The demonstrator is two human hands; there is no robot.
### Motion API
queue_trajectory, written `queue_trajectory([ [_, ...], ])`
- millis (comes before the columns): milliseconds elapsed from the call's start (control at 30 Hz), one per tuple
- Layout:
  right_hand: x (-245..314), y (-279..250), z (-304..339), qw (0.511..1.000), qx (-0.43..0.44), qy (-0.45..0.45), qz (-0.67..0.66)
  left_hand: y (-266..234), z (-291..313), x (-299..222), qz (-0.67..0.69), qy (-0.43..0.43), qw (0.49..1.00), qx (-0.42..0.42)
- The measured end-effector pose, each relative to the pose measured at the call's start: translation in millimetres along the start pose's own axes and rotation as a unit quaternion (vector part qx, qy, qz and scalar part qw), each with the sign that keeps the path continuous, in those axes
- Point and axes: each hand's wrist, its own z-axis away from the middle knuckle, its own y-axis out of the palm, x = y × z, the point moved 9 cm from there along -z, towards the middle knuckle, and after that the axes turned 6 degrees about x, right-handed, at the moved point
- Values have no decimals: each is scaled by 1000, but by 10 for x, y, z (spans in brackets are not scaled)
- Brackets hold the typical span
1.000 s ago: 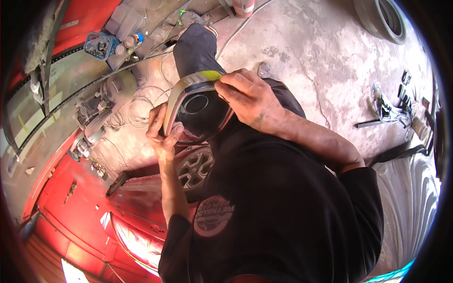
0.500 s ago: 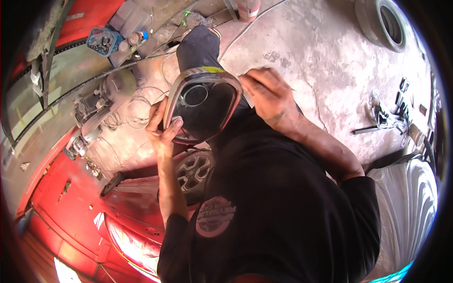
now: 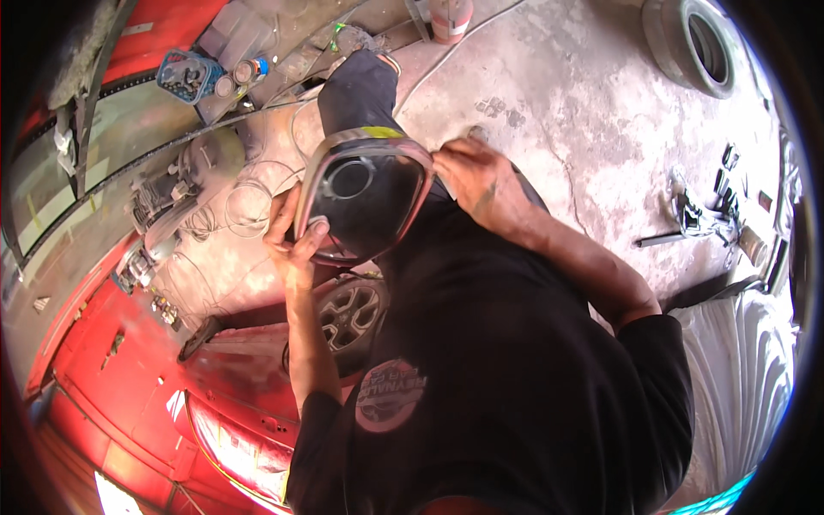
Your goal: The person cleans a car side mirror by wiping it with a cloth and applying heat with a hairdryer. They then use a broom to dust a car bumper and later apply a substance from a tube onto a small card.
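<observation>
A rounded car side mirror (image 3: 369, 202) with a dark, glossy face sits in front of my body. Its rim is greyish and reddish, with a yellow patch along the top. My left hand (image 3: 294, 236) grips its left edge, the thumb over the front and the fingers around the outer side. At the upper right of the rim, my right hand (image 3: 476, 176) is closed, its bent fingertips pressed together against the edge. Whether anything small is pinched in them is hidden. The knee of my dark-trousered leg (image 3: 356, 90) shows beyond the mirror.
A red car body with a wheel (image 3: 352, 316) lies at the lower left. Tyres (image 3: 691, 47) rest on the concrete floor at the upper right. Beyond my left hand are looped cables (image 3: 249, 206), a blue basket (image 3: 189, 77) and cans (image 3: 245, 73). White sheeting (image 3: 738, 378) hangs at right.
My right hand has moved slightly left and down, its fingertips now at the mirror's rim. The mirror has shifted a little left, still in my left hand.
</observation>
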Motion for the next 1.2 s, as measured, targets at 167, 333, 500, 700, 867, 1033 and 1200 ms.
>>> queue_trajectory([
  [167,86,-216,-32,992,-120,-10,-32,-56,-4,138,44,47,998,10],
  [333,284,-37,-123,994,-86,-50,-45,-82,-38,209,77,-5,997,-9],
  [500,157,57,100,997,-45,-47,-31,-147,-81,287,74,-26,997,1],
  [700,390,-50,-160,994,-82,-62,-27,-78,-118,301,100,-43,994,16],
  [867,281,-15,-52,994,-77,-76,-28,-117,-135,358,132,-41,990,15],
  [1033,271,-38,-131,994,-83,-50,-44,-47,-190,286,105,-45,993,31],
  [1200,250,-324,-479,977,-140,-128,-93,-31,-252,273,82,-64,994,46],
])
